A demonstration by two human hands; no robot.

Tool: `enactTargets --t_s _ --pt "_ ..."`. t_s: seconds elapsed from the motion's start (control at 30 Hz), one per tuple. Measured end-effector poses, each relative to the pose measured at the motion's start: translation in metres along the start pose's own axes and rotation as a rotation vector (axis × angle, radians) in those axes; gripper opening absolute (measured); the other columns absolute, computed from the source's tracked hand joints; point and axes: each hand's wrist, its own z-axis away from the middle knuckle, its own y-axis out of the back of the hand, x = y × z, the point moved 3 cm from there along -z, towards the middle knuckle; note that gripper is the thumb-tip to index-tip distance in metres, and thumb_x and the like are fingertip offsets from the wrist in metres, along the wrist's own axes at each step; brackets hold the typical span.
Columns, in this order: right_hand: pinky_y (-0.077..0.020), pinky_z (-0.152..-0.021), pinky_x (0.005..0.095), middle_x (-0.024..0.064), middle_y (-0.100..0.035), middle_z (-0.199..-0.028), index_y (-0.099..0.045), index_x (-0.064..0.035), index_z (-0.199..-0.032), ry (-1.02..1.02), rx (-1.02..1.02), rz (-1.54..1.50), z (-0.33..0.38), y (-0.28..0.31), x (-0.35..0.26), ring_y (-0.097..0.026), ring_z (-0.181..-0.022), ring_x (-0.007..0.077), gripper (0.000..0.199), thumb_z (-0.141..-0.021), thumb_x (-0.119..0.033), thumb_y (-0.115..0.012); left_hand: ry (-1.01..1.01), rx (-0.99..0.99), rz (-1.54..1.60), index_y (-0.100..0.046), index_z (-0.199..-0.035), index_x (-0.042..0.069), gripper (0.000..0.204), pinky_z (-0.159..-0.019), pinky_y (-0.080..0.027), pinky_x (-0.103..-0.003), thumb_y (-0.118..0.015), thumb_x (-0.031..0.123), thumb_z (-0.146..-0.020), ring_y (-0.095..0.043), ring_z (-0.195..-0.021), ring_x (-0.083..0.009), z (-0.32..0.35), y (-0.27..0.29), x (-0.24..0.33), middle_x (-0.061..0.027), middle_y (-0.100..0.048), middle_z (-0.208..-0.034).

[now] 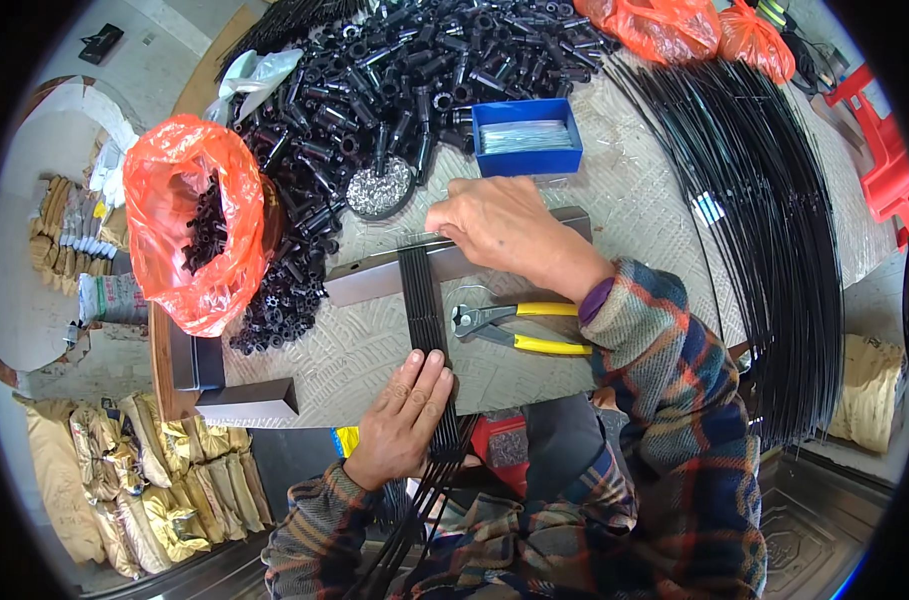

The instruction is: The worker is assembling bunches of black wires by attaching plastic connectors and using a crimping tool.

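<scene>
A flat row of thin black rods runs from the table edge up to a grey metal bar. My left hand lies with its fingers stretched out together over the lower part of the row, pressing it to the table. At the far end, my right hand is curled above the bar beside the rod ends, thumb and fingertips drawn together. Whatever it pinches is hidden or too small to name. Under my right forearm are end-cutting pliers with yellow handles, jaws toward the rods.
Black plastic tubular parts heap at the back. A blue box holds thin wires; a round dish holds small shiny pieces. An orange bag stands left, near a metal channel piece. Long black rods lie right.
</scene>
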Motion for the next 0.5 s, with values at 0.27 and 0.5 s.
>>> enactTargets --t_s 0.27,0.5 --pt "-0.0416 -0.057 0.0400 0.0069 -0.055 -0.071 -0.061 -0.0099 -0.078 0.088 0.084 -0.100 -0.003 -0.005 0.005 -0.057 -0.068 0.0285 0.002 -0.079 -0.011 -0.060 -0.009 0.012 -0.009 -0.045 -0.125 -0.003 0.080 -0.104 -0.029 -0.042 -0.061 0.056 -0.072 -0.036 -0.127 -0.0350 0.001 -0.001 -0.001 -0.0198 -0.041 -0.134" --pt "-0.0417 -0.059 0.0397 0.0091 -0.057 -0.073 -0.058 -0.0055 -0.080 0.151 0.069 -0.156 -0.006 -0.012 0.002 -0.057 -0.068 0.0298 0.004 -0.080 -0.009 -0.059 0.002 -0.009 -0.070 -0.045 -0.126 -0.001 0.084 -0.107 -0.021 -0.043 -0.056 0.062 -0.072 -0.033 -0.129 -0.0336 0.006 -0.003 -0.002 -0.0179 -0.040 -0.135"
